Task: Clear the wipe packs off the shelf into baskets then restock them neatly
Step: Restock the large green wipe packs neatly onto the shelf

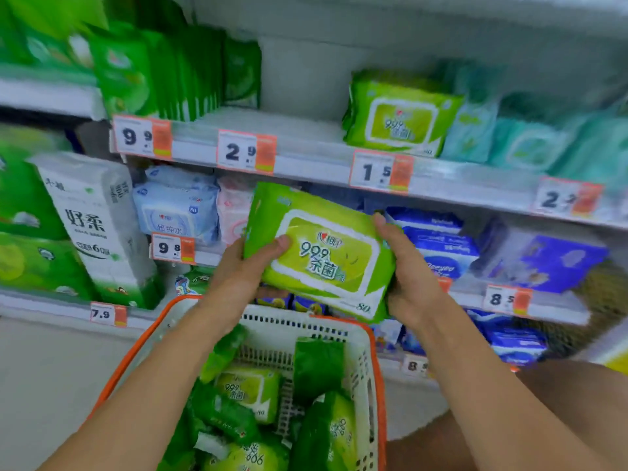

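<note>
Hands on one green wipe pack (323,256), held in the air between the shelf and the basket. Left hand (253,263) grips the pack's left edge, thumb curled over the printed front. Right hand (406,263) clamps the right edge, thumb up along the side, fingers hidden behind. Pack is tilted, label facing the camera. Below it: white basket (365,375) with orange rim, hanging at forearm level, several more green packs piled inside at mixed angles. Above right: one matching green pack (399,115) stands on the upper shelf (306,130), beside pale teal packs (475,127). Shelf space left of it is bare. Price tags (246,151) along the shelf edge.
</note>
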